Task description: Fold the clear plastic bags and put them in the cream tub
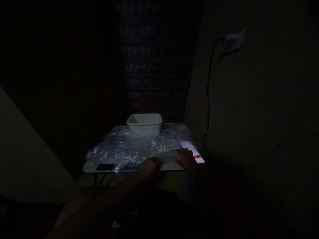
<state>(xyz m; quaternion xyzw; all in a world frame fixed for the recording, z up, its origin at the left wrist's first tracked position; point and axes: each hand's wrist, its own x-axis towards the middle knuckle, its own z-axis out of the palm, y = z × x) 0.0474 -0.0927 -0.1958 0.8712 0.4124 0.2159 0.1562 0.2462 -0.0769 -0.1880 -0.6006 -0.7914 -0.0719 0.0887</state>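
A crumpled sheet of clear plastic (pixel 139 146) spreads over most of a small white table (pixel 170 166). My left hand (pixel 149 167) is at the table's front edge, its fingers curled closed on the near edge of the plastic. To the right, my right hand (pixel 186 160) rests over the plastic's right side, with the thumb and fingers apart. Just beyond it lies a lit phone (pixel 195 153) with a red bar on its screen. Dim light hides the finer finger detail.
A cream plastic tub (pixel 146 128) stands at the back of the table, on the plastic. The table has a dark slot (pixel 105 167) at its front left. A black cable (pixel 208 89) hangs from a wall plug (pixel 231 41) on the right.
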